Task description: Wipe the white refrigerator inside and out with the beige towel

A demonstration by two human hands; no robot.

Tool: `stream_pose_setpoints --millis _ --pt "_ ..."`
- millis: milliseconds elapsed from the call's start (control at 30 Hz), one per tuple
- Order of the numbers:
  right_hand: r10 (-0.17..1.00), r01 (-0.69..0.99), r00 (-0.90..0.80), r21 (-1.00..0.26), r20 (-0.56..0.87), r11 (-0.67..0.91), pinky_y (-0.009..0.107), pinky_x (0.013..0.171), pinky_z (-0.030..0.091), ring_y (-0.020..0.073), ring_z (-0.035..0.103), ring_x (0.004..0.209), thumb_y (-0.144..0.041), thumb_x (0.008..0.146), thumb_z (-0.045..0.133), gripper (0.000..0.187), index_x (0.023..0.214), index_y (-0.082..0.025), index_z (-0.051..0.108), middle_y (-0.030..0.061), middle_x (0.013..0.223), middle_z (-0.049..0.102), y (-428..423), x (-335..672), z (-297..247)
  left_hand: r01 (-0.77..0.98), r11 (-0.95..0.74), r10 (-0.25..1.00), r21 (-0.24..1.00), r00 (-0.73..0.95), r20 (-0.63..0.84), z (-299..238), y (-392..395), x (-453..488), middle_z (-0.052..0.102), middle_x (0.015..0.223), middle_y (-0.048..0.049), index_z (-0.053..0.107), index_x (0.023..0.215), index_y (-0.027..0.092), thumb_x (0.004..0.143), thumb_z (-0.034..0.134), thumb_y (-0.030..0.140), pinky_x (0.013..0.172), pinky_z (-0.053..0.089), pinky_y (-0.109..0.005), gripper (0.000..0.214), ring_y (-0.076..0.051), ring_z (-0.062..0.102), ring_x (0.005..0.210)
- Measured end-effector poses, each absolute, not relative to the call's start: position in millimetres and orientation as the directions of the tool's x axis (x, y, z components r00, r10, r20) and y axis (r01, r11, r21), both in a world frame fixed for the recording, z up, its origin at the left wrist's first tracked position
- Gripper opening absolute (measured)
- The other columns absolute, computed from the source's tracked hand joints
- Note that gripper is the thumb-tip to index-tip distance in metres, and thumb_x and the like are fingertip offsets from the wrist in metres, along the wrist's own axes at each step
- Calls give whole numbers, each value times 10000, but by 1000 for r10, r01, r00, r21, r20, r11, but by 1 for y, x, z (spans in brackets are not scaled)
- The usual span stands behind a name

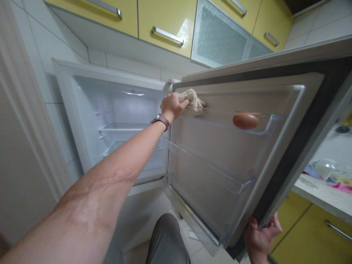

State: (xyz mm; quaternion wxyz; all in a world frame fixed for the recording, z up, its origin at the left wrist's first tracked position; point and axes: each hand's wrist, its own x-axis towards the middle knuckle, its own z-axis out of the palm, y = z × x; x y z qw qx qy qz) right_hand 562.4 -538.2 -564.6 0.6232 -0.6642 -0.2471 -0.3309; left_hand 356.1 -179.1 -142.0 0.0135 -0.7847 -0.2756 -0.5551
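Note:
My left hand (pixel 172 106), reaching in from the lower left with a brown-strapped watch (pixel 162 122) at the wrist, grips a beige cloth (pixel 192 101). The cloth lies against the top shelf of the open refrigerator door (pixel 203 146), near the hinge side. On that same shelf, farther right, sits a smooth reddish-brown rounded object (pixel 245 121). Down at the lower right, my right hand (pixel 262 234) is closed around the door's outer edge, beside the dark gasket (pixel 286 167); some of its fingers are hidden.
To the left the refrigerator compartment (pixel 125 106) stands open, with glass shelves (pixel 123 126) inside. Yellow cabinets (pixel 165 18) hang above. At right, a counter (pixel 321 192) carries plastic containers and a pink cloth (pixel 341 187). My knee (pixel 167 238) is below the door.

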Motion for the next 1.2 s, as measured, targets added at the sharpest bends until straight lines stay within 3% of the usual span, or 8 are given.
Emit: stream_pose_setpoints --millis 433,700,900,1200 --pt "-107 727 666 -675 738 -125 593 1022 487 391 598 1217 -840 804 608 1159 1570 -33 283 279 1396 494 -539 562 -569 453 -843 426 290 232 875 -143 -180 355 744 967 -155 720 900 196 848 530 514 774 437 -363 375 -327 662 1003" --pt "-127 742 650 -662 749 -110 673 1105 415 427 566 1299 -890 781 606 1235 1588 -19 266 321 1454 461 -538 568 -575 395 -866 419 308 237 876 -143 -177 357 752 951 -157 715 866 200 851 530 521 788 452 -388 370 -342 678 1022" --pt "-121 718 673 -684 730 -132 690 1050 451 455 589 1271 -919 771 586 1309 1609 24 233 362 1453 475 -539 569 -577 436 -854 402 283 209 891 -143 -175 358 737 892 -150 687 806 203 837 536 521 757 448 -381 353 -333 677 964" --pt "-102 719 674 -682 731 -135 653 1064 461 438 576 1298 -899 801 574 1260 1620 -8 222 337 1481 454 -540 564 -574 431 -858 397 281 209 894 -144 -176 358 730 894 -142 690 832 205 841 538 513 755 444 -373 344 -324 669 955"
